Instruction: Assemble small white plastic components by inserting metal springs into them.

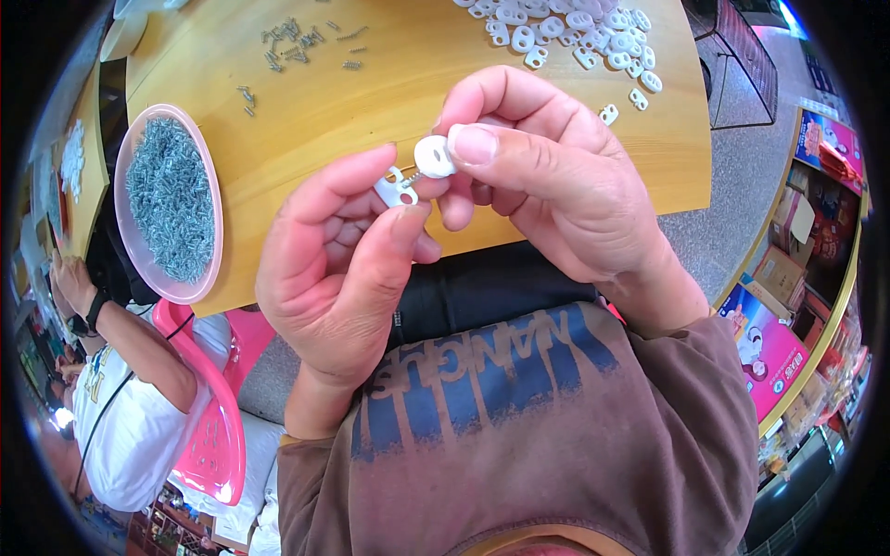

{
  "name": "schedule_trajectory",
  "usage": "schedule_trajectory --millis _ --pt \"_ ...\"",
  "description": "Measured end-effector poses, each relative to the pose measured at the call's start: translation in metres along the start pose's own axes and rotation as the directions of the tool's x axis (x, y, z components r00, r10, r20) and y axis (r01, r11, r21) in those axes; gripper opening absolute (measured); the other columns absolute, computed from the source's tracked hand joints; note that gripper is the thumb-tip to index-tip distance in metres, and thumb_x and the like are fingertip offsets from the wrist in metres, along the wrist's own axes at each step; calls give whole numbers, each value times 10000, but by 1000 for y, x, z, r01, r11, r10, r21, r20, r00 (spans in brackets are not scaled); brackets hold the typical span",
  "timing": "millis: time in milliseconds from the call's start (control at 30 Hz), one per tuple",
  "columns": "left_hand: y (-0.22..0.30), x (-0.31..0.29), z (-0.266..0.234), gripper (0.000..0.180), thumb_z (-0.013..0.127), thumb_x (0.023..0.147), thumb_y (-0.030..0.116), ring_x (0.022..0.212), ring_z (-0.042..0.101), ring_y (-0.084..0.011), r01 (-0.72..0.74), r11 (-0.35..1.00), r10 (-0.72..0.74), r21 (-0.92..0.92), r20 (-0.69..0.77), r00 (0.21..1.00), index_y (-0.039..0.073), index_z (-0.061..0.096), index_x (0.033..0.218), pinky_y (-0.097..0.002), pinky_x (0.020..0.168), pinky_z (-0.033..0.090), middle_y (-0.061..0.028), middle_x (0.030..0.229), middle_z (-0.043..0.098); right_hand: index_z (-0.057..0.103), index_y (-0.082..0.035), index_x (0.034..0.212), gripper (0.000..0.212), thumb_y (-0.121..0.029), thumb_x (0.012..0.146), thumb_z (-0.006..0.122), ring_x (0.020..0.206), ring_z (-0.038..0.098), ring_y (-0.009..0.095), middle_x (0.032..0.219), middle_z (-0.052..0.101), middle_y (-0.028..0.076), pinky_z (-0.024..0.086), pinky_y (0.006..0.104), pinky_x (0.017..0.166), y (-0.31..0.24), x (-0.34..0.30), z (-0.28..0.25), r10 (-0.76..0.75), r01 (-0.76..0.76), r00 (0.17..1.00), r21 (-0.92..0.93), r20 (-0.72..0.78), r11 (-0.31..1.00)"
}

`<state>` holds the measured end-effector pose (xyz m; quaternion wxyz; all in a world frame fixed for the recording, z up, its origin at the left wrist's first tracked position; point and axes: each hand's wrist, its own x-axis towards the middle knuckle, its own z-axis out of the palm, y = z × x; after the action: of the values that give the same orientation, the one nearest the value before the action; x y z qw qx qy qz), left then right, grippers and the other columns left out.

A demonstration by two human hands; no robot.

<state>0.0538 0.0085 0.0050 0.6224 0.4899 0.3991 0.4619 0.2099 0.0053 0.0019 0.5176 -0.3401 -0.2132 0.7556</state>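
Observation:
My left hand pinches a small white plastic cord-lock piece with holes between thumb and fingers. Between thumb and forefinger of my right hand is a white oval cord-lock piece with a slot in it. A tiny metal spring bridges the two pieces, which are held close together above the table's near edge. Exactly how the spring sits in each piece is too small to tell.
Loose springs lie on the wooden table. Several white plastic pieces are heaped at the far right. A pink bowl full of metal springs stands left. Another person works at left beside a pink chair; boxed goods fill shelves at right.

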Motion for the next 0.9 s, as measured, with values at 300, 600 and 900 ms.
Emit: schedule_trajectory --millis 300,600,900 --pt "1 -1 -3 298 536 770 -66 643 557 -97 -8 1000 8 24 1 1000 -69 467 1061 -181 564 474 -110 831 576 530 8 1005 221 -130 835 505 672 549 121 842 581 86 457 228 641 -1 -1 1 -34 34 999 -85 6 996" --pt "3 -3 0 305 538 766 -72 630 555 -96 -10 1000 10 19 1 1000 -71 468 1063 -176 562 470 -95 799 564 526 -17 917 147 -125 818 538 683 549 102 842 571 62 455 220 639 -5 -4 3 12 -11 999 21 -47 1000" --pt "-1 -4 0 303 529 770 -76 642 558 -99 -3 1000 3 26 8 1000 -75 462 1066 -183 584 476 -99 812 562 517 -36 882 151 -181 839 519 601 480 77 749 513 9 397 215 579 4 -4 0 150 -137 988 264 -30 955"
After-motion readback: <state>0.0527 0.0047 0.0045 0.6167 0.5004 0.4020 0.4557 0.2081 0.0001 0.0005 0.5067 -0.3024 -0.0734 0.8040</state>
